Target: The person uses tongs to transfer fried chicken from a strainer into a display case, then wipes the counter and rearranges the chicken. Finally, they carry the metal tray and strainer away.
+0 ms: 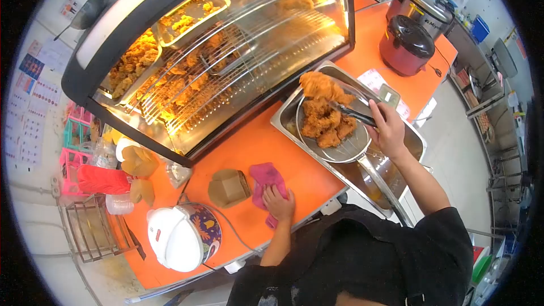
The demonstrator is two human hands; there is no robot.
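Note:
My right hand [389,130] is closed around a pair of tongs [358,114]. At their tips is a piece of fried chicken [322,87], above the rim of a wire-mesh strainer [340,152]. More fried chicken [328,123] lies in the strainer, which rests over a rectangular steel pan [416,136] with its long handle pointing towards my body. My left hand [278,203] lies on a crumpled pink cloth [266,177] on the orange table, its fingers stretched over it. Left of the cloth stands an open brown paper food box [228,188].
A glass heated display case [226,79] with fried chicken on racks fills the back. A white-lidded rice cooker [178,238] stands front left, its cord crossing the table. Dark red cookers [405,45] are at the far right. Plastic baskets [76,133] sit at the left.

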